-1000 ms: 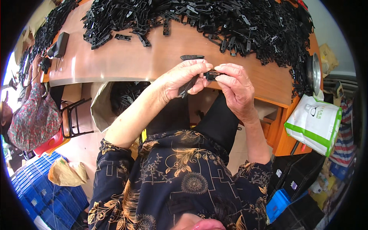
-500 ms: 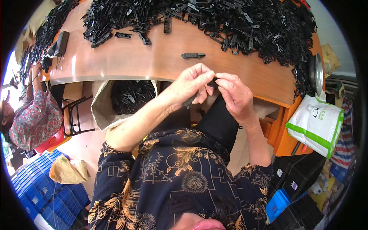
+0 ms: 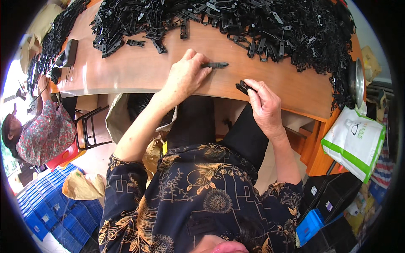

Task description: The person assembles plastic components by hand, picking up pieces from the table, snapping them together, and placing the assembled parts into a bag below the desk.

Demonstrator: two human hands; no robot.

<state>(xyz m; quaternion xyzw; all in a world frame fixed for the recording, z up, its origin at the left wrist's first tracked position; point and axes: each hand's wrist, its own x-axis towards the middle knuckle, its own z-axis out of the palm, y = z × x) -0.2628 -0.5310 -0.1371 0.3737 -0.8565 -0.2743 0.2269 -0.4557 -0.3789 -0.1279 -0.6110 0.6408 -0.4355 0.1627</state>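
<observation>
My left hand (image 3: 185, 78) is on the table top, thumb and fingers closed round one end of a narrow black piece (image 3: 218, 65) with a tapered tip pointing right. My right hand (image 3: 265, 107) hovers by the table's front edge. It pinches a small dark part (image 3: 242, 87) between thumb and fingers; the exact kind of both parts is too small to tell. Beyond both hands, a heap of black plastic parts (image 3: 270, 29), several with slots and holes, covers the far side of the wooden table (image 3: 139, 69).
Below the table edge at left hangs an open cloth sack (image 3: 116, 118) with black parts inside. A white and green bag (image 3: 354, 141) and a metal bowl (image 3: 359, 80) are at right. Blue crates (image 3: 59, 206) stand at lower left. Another person (image 3: 46, 130) sits at far left.
My hands, together before, have parted. The left reached forward and took hold of the narrow black piece lying on the table. The right moved slightly aside, keeping a dark part.
</observation>
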